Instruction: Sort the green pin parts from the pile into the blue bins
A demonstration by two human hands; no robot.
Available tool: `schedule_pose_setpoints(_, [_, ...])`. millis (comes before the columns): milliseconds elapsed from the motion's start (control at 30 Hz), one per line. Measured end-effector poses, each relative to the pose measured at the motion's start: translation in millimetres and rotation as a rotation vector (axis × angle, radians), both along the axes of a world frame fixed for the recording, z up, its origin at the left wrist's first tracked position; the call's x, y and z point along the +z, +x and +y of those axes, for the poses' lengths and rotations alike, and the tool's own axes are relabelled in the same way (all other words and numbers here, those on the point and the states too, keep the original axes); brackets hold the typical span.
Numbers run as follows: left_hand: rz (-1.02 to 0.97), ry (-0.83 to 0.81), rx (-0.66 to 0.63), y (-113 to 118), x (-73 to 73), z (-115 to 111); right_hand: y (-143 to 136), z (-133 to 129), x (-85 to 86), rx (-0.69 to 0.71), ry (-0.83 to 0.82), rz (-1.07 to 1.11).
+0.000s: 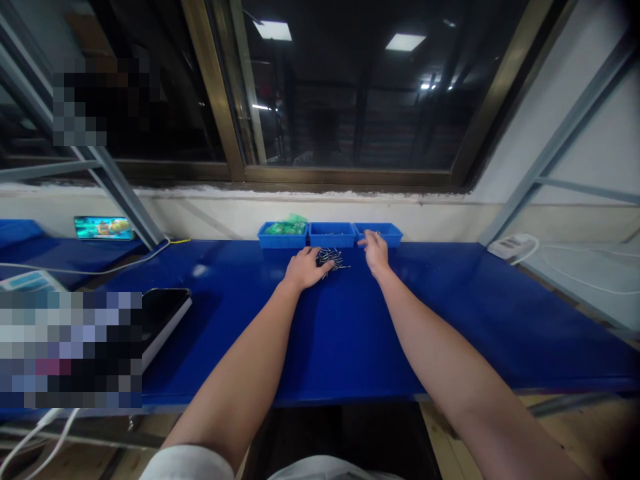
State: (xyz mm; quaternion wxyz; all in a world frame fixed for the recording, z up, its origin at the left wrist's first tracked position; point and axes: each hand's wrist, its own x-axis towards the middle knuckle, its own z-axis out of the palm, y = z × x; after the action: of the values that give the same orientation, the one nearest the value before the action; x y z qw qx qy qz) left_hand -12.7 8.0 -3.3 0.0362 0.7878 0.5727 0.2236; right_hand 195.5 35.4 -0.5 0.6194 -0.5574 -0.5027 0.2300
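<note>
Lying under the left hand's thumb and just right of its fingers: a loose heap of metal fasteners, thin-shanked, silvery to dark, crossing at all angles, a few jutting out toward the right hand. Bright glints on the shanks; too small to tell whether screws or nails. Left hand palm down, open, fingers loosely bent, thumb reaching onto the heap's near edge. Right hand raised, fingers partly bent and pointing leftward, at the front of the right bin; cannot tell whether anything is pinched in it. Heap sits on the blue tabletop, between the two hands, nearer the left.

Just beyond the hands, three blue bins in a row. Middle bin behind the heap, some thin pieces low inside. Left bin, beyond the left hand, piled with crumpled green plastic packets. Well left of the left hand, a lit phone screen. Well right of the right hand, a white power strip. Dark window past the bins.
</note>
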Motion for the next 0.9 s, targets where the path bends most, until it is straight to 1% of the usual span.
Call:
schedule_pose_setpoints(67, [0.094,-0.072,-0.033,2,0.4,-4,-4,-5,0.1,0.066,-0.063,-0.212])
schedule_pose_setpoints(167, [0.185,-0.172,-0.026,5,0.0,-8,-10,-12,0.0,0.199,-0.143,-0.486])
schedule_pose_setpoints(233, [0.210,-0.205,-0.021,7,0.0,-9,-13,-13,-0.7,0.260,-0.164,-0.600])
schedule_pose_setpoints(300, [0.217,-0.212,-0.021,8,0.1,-9,-15,-13,-1.7,0.298,-0.165,-0.664])
schedule_pose_setpoints(467, [0.211,-0.202,-0.013,10,-0.3,-8,-14,-10,-2.8,0.369,-0.157,-0.730])
schedule_pose_setpoints(633, [0.195,-0.196,0.003,10,-2.7,-6,-12,-7,-5.3,0.387,-0.165,-0.798])
schedule_pose_setpoints(700, [0.188,-0.190,0.003,10,-4.0,-6,-11,-6,-7.2,0.380,-0.166,-0.804])
schedule_pose_setpoints(800, [0.158,-0.146,0.003,10,-4.8,-5,-11,-6,-9.0,0.347,-0.159,-0.750])
schedule_pose_setpoints(900, [0.108,-0.022,-0.014,11,-2.1,-5,-12,-7,-8.0,0.292,-0.103,-0.667])
